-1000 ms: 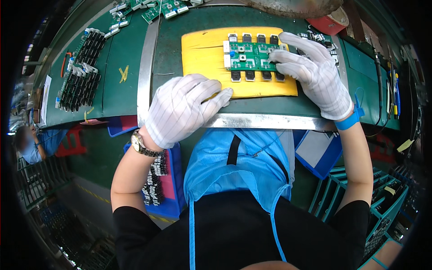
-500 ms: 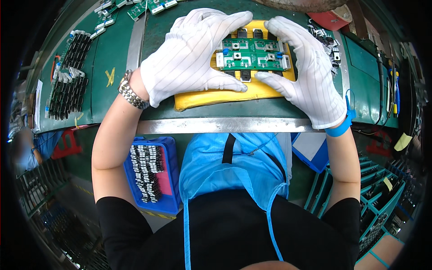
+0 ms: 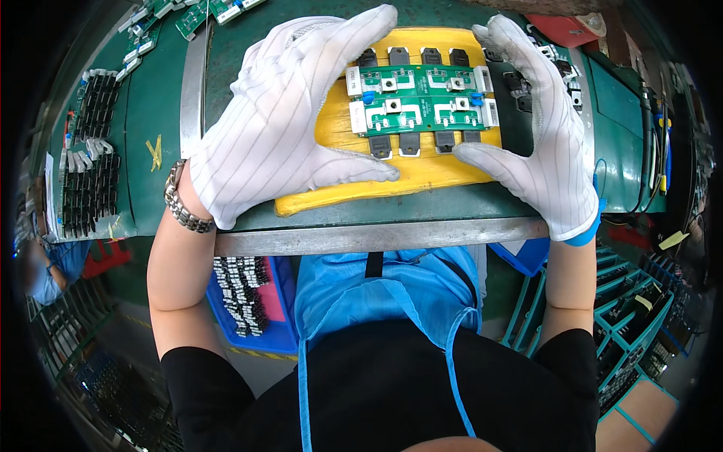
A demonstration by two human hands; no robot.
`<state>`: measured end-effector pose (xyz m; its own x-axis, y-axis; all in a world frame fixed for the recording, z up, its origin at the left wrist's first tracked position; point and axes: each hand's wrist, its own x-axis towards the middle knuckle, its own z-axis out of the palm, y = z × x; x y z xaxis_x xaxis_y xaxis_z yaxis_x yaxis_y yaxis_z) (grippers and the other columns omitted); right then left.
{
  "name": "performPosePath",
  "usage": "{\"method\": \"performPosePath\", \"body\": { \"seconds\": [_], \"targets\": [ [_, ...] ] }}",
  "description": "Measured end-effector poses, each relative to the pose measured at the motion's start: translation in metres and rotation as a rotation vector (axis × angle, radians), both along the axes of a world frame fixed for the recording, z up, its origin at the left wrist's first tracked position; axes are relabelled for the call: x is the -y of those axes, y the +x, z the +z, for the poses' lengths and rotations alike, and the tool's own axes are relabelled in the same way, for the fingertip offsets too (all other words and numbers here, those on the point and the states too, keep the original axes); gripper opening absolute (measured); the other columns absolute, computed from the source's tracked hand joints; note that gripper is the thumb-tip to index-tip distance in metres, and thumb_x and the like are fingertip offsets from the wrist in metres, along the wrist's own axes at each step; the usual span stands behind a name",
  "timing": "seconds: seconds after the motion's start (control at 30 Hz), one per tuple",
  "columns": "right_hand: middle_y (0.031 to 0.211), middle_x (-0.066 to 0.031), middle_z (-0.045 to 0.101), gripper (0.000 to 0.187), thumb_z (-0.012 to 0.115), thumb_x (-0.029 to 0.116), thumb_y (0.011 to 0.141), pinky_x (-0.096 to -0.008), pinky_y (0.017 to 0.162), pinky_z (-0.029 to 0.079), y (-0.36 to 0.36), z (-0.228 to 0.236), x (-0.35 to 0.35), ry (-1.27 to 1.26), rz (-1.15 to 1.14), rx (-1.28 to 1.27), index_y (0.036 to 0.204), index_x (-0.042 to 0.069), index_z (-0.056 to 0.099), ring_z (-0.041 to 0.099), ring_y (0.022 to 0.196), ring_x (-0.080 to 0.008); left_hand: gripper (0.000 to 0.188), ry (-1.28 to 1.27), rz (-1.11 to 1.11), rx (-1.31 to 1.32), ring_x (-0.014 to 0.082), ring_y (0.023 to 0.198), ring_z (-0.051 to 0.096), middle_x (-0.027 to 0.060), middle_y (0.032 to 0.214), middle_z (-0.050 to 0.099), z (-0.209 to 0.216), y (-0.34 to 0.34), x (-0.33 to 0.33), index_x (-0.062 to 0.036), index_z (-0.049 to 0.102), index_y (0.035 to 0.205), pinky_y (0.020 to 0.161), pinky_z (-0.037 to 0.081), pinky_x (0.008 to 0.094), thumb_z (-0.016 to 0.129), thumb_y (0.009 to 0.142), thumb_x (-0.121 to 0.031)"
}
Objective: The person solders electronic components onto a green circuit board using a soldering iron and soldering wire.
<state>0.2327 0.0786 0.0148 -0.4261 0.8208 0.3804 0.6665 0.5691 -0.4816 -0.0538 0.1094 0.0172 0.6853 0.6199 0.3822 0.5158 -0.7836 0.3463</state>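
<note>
A green circuit board point(image 3: 424, 99) with white end connectors and blue round components lies on a yellow pad point(image 3: 361, 184). Black flat parts with metal tabs point(image 3: 409, 143) stick out along its near and far edges. My left hand point(image 3: 279, 120), in a white striped glove, is at the board's left side over the pad, fingers and thumb spread wide. On the right, my right hand point(image 3: 546, 143), gloved alike, curves around that end of the board with thumb and fingers apart. Neither hand visibly grips the board; the undersides of the fingers are partly hidden.
Rows of black parts point(image 3: 90, 166) sit on the bench at left, with more green boards point(image 3: 192, 19) at far left. Loose black parts point(image 3: 520, 90) lie beyond my right hand. A blue bin point(image 3: 282, 301) of parts stands below the metal bench edge point(image 3: 376, 237).
Both hands have spread outward from the board, leaving wider gaps between fingertips and thumbs. The whole view has shifted slightly. The board still lies on the pad.
</note>
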Motion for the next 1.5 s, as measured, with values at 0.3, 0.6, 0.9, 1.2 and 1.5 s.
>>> {"method": "performPosePath", "body": {
  "seconds": [0.3, 0.6, 0.9, 1.2, 1.5],
  "targets": [
    [0.149, -0.0162, 0.052, 0.083, 0.076, 0.008, 0.075, -0.0432, 0.121, 0.032, -0.004, 0.003, 0.000, -0.052, 0.040, 0.109, 0.150, 0.006, 0.043, 0.048, 0.140, -0.0341, 0.096, -0.129, 0.039, -0.095, 0.0341, 0.125, 0.052, 0.0167, 0.135, 0.056, 0.022, 0.014, 0.005, -0.0060, 0.042, 0.151, 0.110, 0.036, 0.0464, 0.086, 0.074, -0.044],
    [0.149, -0.0168, 0.052, 0.078, 0.073, 0.011, 0.077, -0.0446, 0.122, 0.030, -0.002, 0.002, 0.001, -0.054, 0.040, 0.138, 0.149, 0.005, 0.044, 0.047, 0.140, -0.0354, 0.094, -0.013, 0.088, -0.108, 0.0331, 0.130, 0.052, 0.0110, 0.143, 0.056, -0.001, 0.019, 0.011, -0.0097, 0.041, 0.154, 0.113, 0.034, 0.0467, 0.086, 0.073, -0.031],
    [0.152, -0.0175, 0.049, 0.087, 0.082, 0.026, 0.078, -0.0456, 0.121, 0.031, -0.008, 0.000, -0.005, 0.069, 0.162, 0.017, 0.151, 0.006, 0.040, 0.044, 0.142, -0.0376, 0.105, 0.078, 0.033, -0.149, 0.0362, 0.129, 0.051, 0.0154, 0.141, 0.054, -0.023, -0.010, -0.008, -0.0089, 0.039, 0.154, 0.112, 0.035, 0.0476, 0.089, 0.069, -0.045],
    [0.148, -0.0168, 0.051, 0.106, 0.090, 0.045, 0.068, -0.0459, 0.118, 0.035, -0.028, 0.003, -0.009, 0.155, 0.136, 0.214, 0.153, 0.007, 0.039, 0.047, 0.139, -0.0366, 0.096, 0.472, -0.015, -0.049, 0.0366, 0.124, 0.054, 0.0183, 0.133, 0.057, -0.044, -0.010, -0.025, -0.0070, 0.044, 0.149, 0.106, 0.039, 0.0484, 0.082, 0.074, -0.054],
    [0.142, -0.0145, 0.055, 0.087, 0.087, 0.026, 0.073, -0.0455, 0.113, 0.039, -0.037, 0.000, -0.007, 0.119, 0.079, 0.151, 0.148, 0.008, 0.046, 0.051, 0.133, -0.0364, 0.096, 0.292, 0.015, -0.038, 0.0366, 0.126, 0.053, 0.0179, 0.136, 0.056, -0.019, 0.000, -0.001, -0.0071, 0.043, 0.150, 0.108, 0.038, 0.0471, 0.084, 0.075, -0.050]
  ]
}}
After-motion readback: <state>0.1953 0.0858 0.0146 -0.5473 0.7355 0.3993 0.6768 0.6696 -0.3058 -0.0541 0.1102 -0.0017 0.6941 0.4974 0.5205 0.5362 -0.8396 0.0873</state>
